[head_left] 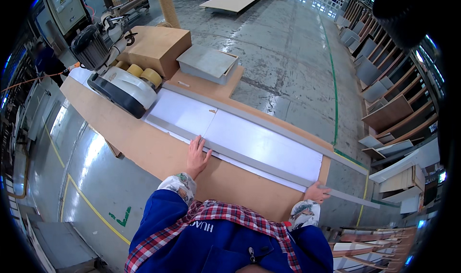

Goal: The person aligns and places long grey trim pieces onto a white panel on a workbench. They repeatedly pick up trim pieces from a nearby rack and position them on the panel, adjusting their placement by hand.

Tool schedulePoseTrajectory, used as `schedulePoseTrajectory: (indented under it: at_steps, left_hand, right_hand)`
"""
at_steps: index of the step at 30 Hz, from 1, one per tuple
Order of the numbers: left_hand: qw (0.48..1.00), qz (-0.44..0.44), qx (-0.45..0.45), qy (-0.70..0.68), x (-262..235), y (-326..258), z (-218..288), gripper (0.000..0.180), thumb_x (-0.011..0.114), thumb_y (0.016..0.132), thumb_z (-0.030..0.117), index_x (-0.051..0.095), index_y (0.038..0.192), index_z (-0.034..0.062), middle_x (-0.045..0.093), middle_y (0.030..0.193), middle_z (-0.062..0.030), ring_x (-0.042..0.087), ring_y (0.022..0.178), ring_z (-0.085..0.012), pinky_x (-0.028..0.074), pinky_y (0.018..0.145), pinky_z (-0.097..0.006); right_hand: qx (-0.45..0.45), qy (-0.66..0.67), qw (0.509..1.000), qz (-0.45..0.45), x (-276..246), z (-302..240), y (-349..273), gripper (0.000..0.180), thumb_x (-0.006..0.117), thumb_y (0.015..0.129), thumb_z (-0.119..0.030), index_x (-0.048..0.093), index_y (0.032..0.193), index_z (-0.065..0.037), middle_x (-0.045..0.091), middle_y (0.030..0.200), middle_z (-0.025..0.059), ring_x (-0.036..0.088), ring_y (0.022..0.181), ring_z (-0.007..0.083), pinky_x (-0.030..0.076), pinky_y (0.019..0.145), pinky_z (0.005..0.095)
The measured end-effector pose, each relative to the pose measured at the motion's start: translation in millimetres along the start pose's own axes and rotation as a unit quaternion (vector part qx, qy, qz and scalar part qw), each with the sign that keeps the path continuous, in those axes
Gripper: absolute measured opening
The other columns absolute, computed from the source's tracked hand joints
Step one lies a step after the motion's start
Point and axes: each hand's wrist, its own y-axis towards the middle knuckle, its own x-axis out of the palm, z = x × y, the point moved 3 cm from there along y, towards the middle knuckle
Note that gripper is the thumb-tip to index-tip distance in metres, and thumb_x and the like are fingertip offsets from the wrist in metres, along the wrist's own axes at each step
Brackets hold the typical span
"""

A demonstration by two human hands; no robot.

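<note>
A long narrow grey strip (249, 165) runs along the near side of a white table surface (269, 141), its left end at the power feeder and its right end past the table edge. My left hand (196, 159) is open, fingers spread and fingertips touching the strip left of its middle. Farther right, my right hand (317, 193) is closed round the same strip near the table's right end; part of its grip is hidden. Across the white surface lies a second long grey strip (273, 124), roughly parallel, with neither hand on it.
A power feeder (122, 90) with yellow rollers (151, 77) stands over the table's left part. Behind it are a brown box (156, 50) and a grey lidded box (209, 62). Brown board (230, 186) covers the near side. Racks of panels (394, 110) line the right.
</note>
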Motion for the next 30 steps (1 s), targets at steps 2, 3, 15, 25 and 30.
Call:
schedulePoseTrajectory:
  at_steps: [2,3,15,25,30]
  left_hand:
    - [1.0,0.011,0.007,-0.016,0.2,-1.9,-1.2,0.052,0.062,0.082,0.03,0.046,0.122,-0.0003,0.038,0.134,-0.0184,0.036,0.125,-0.0346,0.023,0.108,-0.048]
    - [1.0,0.015,0.012,-0.025,0.6,-1.8,-1.1,0.053,0.063,0.081,0.029,0.046,0.122,-0.0004,0.038,0.135,-0.0185,0.035,0.125,-0.0349,0.023,0.109,-0.048]
    - [0.999,0.001,0.011,-0.032,6.2,-0.1,-1.9,0.054,0.066,0.079,0.025,0.046,0.121,-0.0015,0.036,0.136,-0.0188,0.034,0.126,-0.0357,0.023,0.109,-0.048]
    - [1.0,0.006,0.016,-0.024,11.3,0.7,-4.7,0.054,0.067,0.078,0.025,0.046,0.12,-0.0011,0.037,0.135,-0.0176,0.034,0.126,-0.0347,0.024,0.108,-0.048]
    - [1.0,0.007,0.011,-0.01,9.0,-4.8,-10.8,0.053,0.067,0.078,0.024,0.047,0.12,-0.0007,0.038,0.135,-0.0174,0.035,0.126,-0.0343,0.024,0.108,-0.048]
  right_hand:
    - [-0.002,-0.002,1.0,0.0,-2.8,-3.5,-1.0,0.074,0.044,0.085,-0.051,0.026,0.139,-0.004,0.029,0.138,0.0294,0.049,0.11,0.0441,0.036,0.095,0.0484]
    - [-0.003,0.0,1.0,0.006,-1.2,-2.3,-0.6,0.074,0.044,0.085,-0.051,0.026,0.139,-0.004,0.029,0.138,0.0294,0.049,0.109,0.0441,0.036,0.095,0.0483]
    - [0.003,0.02,1.0,-0.022,-3.0,0.4,0.7,0.079,0.046,0.084,-0.054,0.022,0.141,-0.004,0.025,0.138,0.0319,0.04,0.119,0.0452,0.032,0.097,0.0521]
    - [0.001,0.017,1.0,0.003,-0.4,3.9,1.7,0.077,0.045,0.083,-0.053,0.023,0.14,-0.005,0.027,0.137,0.0313,0.043,0.114,0.0463,0.034,0.095,0.0519]
    - [-0.006,0.022,1.0,-0.007,3.4,-3.6,-0.5,0.077,0.044,0.084,-0.054,0.024,0.14,-0.005,0.028,0.136,0.0303,0.043,0.114,0.0466,0.034,0.095,0.0524]
